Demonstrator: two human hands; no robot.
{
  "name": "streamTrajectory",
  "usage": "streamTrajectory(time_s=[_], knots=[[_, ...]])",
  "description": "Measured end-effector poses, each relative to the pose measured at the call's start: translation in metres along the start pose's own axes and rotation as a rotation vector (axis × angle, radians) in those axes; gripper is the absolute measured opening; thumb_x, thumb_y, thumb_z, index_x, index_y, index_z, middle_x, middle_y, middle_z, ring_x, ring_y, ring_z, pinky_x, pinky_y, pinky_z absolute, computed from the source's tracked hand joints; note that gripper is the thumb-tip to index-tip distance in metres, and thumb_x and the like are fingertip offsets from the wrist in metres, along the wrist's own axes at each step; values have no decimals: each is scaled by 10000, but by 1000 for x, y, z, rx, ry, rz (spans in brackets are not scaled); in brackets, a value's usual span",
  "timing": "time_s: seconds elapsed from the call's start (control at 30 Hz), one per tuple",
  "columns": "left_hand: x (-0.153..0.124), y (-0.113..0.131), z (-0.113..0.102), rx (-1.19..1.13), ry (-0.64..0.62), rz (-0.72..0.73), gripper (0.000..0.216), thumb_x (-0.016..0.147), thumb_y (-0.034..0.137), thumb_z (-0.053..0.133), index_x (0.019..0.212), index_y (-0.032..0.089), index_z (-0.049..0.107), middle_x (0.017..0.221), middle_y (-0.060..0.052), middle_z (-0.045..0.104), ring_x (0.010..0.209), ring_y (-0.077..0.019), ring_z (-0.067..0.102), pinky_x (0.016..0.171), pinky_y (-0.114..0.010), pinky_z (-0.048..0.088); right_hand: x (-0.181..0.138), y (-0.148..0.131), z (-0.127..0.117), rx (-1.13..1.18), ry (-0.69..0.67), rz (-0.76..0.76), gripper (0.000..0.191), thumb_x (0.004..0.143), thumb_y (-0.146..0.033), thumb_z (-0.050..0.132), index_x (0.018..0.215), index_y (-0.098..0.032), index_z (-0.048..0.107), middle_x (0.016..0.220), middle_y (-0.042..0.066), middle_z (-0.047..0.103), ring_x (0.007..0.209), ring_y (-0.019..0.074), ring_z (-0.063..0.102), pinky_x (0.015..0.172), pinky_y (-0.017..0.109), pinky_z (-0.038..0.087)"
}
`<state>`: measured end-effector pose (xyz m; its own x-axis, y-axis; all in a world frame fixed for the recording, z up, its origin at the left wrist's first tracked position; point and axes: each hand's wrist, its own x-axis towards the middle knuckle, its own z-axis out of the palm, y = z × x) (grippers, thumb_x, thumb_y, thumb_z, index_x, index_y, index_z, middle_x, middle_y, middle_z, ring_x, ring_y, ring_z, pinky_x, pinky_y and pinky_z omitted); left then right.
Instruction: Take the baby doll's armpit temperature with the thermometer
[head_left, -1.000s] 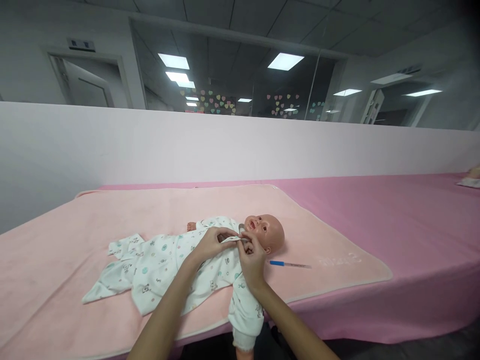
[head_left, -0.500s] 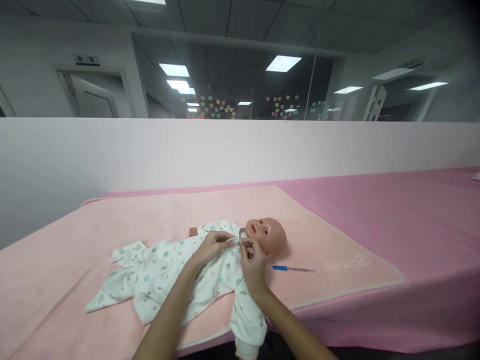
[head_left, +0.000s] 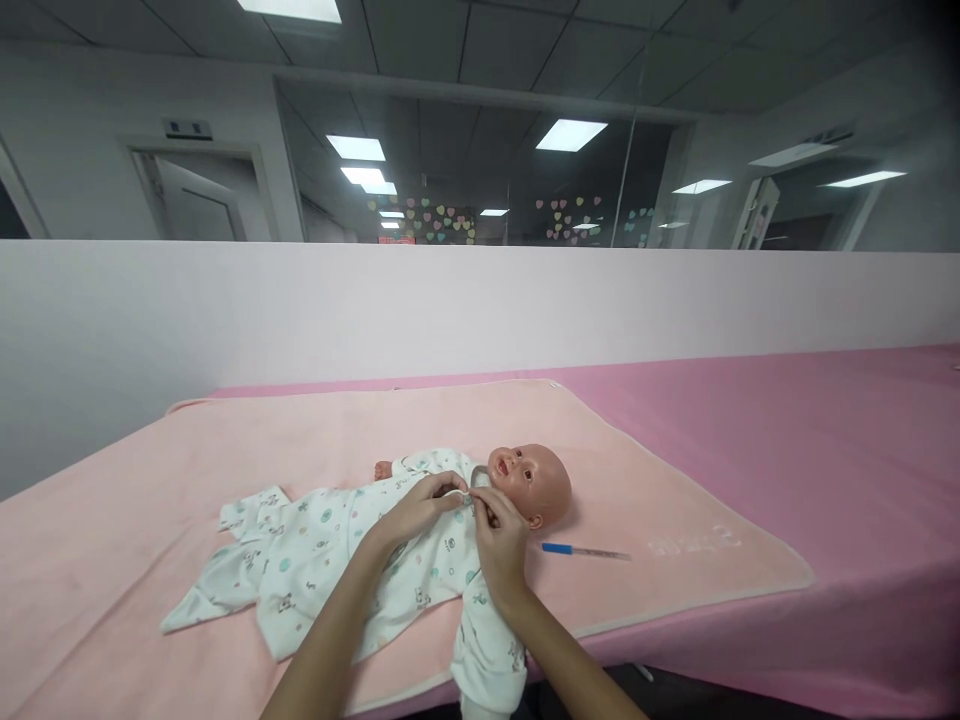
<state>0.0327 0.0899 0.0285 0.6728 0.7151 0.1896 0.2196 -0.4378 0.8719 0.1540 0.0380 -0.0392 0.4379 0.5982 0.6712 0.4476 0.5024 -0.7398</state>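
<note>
A baby doll (head_left: 529,480) lies on its back on a light pink blanket (head_left: 315,430), head to the right, dressed in a white printed romper (head_left: 330,545). My left hand (head_left: 416,507) and my right hand (head_left: 496,535) meet at the romper's collar just below the doll's chin. Both hands pinch the collar edge with closed fingers. One sleeve of the romper hangs over the near edge of the table by my right forearm.
A blue-capped pen-like stick (head_left: 585,550) lies on the blanket right of the doll's head. The blanket covers a long table with a deeper pink cloth (head_left: 787,430). A white partition wall (head_left: 480,300) runs behind the table.
My hands have stayed at the collar, with the fingers drawing closer together. The view has shifted slightly.
</note>
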Motion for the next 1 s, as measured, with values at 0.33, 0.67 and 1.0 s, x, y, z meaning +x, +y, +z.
streamTrajectory(time_s=[0.33,0.67,1.0], knots=[[4,-8,-1,-154,11,15,175,738,289,547,858,163,562,825,-26,585,817,-164,538,748,-272,392,0,-5,1,-94,33,-94,215,831,-245,489,891,-146,670,833,67,589,439,55,407,446,214,417],[5,-17,-2,-284,88,-21,193,696,228,617,860,168,535,715,8,587,695,-118,538,674,-234,388,-1,5,4,-120,-14,-147,218,860,-257,467,938,-168,650,840,70,621,548,102,529,534,226,461],[-19,-5,1,106,157,65,323,709,249,624,1022,194,568,990,-44,616,844,-159,556,728,-278,453,-2,3,1,-209,60,-222,243,884,-196,402,1033,-153,589,951,108,642,906,192,604,732,295,499]])
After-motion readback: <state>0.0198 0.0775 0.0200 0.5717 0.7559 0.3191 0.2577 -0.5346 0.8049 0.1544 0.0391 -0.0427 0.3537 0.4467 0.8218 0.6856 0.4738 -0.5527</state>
